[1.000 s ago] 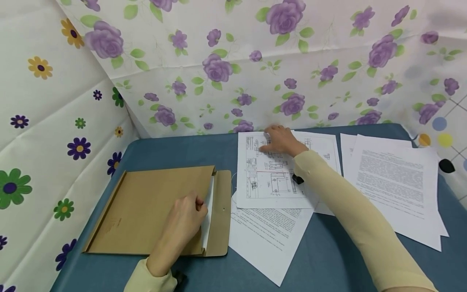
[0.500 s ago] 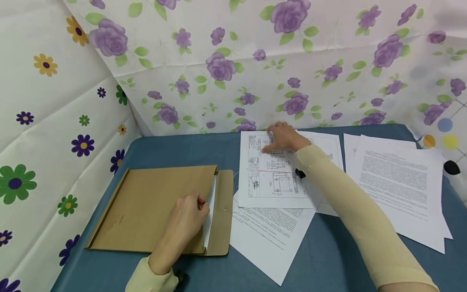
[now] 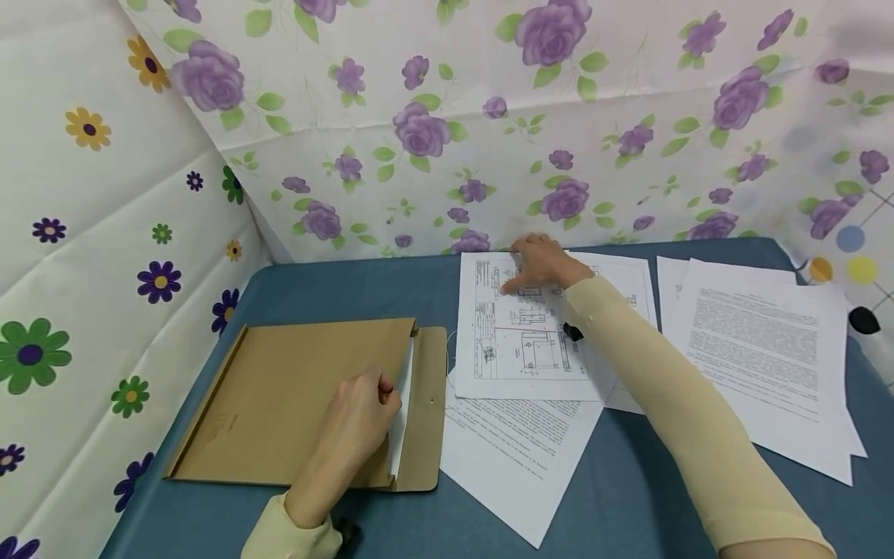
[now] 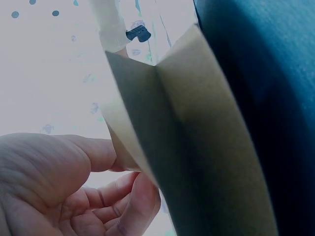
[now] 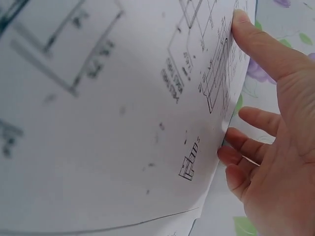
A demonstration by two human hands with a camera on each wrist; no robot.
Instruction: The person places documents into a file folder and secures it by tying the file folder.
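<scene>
A brown cardboard folder (image 3: 300,373) lies on the left, its side flap folded out and white paper (image 3: 401,411) showing at the opening. My left hand (image 3: 352,419) pinches the cover's edge there; in the left wrist view, thumb and curled fingers meet at the cardboard (image 4: 206,113). My right hand (image 3: 546,262) rests with spread fingers at the far end of a sheet with technical drawings (image 3: 517,365). Seen from the right wrist, the thumb (image 5: 261,46) lies on the drawing and the other fingers are at the sheet's edge. A page of text (image 3: 510,473) sticks out slantwise beneath it.
More printed sheets (image 3: 754,341) lie overlapping at the right of the blue-covered table (image 3: 649,505). A thin string (image 3: 450,345) shows beside the folder's flap. Flowered cloth (image 3: 433,186) hangs behind the table and another at the left.
The head view has shifted slightly. Both hands, the folder and the sheets keep their places.
</scene>
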